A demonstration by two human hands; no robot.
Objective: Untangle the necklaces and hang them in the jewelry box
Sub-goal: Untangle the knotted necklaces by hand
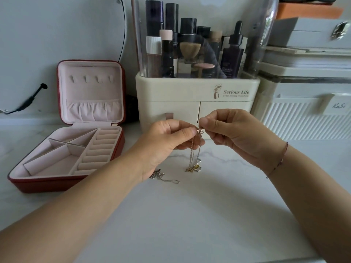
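Note:
My left hand (167,143) and my right hand (233,133) meet above the white marble table, both pinching the clasp end of a thin silver necklace (195,149). Its chain hangs down to a gold-and-silver bundle (193,168) lying on the table. A second silver necklace (165,177) lies on the table just under my left wrist. The red jewelry box (76,126) stands open at the left, its pink lid upright with a row of bare hooks (91,78) and a gathered pocket below them.
A cream cosmetics organiser (197,103) with bottles stands right behind my hands. White ribbed storage boxes (303,114) are stacked at the back right. A round mirror's edge and a black cable (28,101) are at the far left.

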